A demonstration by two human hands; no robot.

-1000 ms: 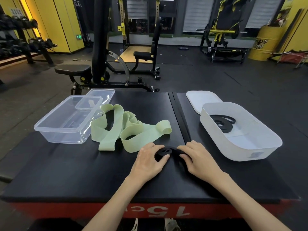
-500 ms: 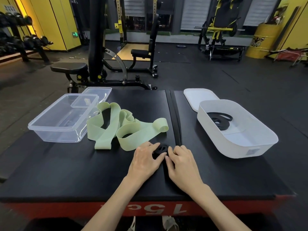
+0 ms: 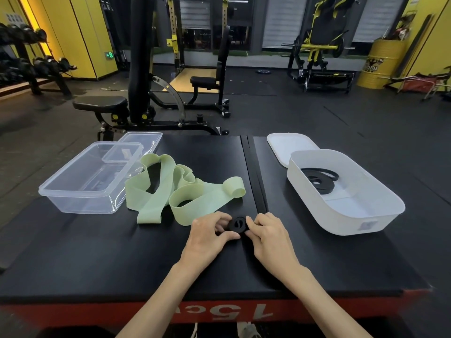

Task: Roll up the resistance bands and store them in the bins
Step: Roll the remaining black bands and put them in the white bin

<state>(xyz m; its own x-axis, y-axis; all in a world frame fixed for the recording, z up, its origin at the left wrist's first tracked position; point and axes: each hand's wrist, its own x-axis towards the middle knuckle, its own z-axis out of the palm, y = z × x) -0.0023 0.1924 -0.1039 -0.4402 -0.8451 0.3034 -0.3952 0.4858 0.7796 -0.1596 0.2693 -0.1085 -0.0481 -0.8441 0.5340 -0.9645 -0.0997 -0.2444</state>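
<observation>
I log a black padded platform (image 3: 73, 252) as the work surface, split by a seam (image 3: 252, 167) running away from me. Its red front face (image 3: 122, 313) carries white numerals reading 15, upside down. Beyond the far edge stands an adjustable bench (image 3: 101, 103) with a black seat, and behind that a squat rack (image 3: 174, 32) with a second bench (image 3: 203, 81) inside. Far left — a loaded dumbbell rack (image 3: 31, 67) before yellow wall panels (image 3: 80, 32) bearing a green exit sign (image 3: 109, 55). Far right — a yellow drum (image 3: 380, 63) beside a yellow-framed machine (image 3: 319, 45). A weight plate (image 3: 263, 71) lies on the dark floor.
</observation>
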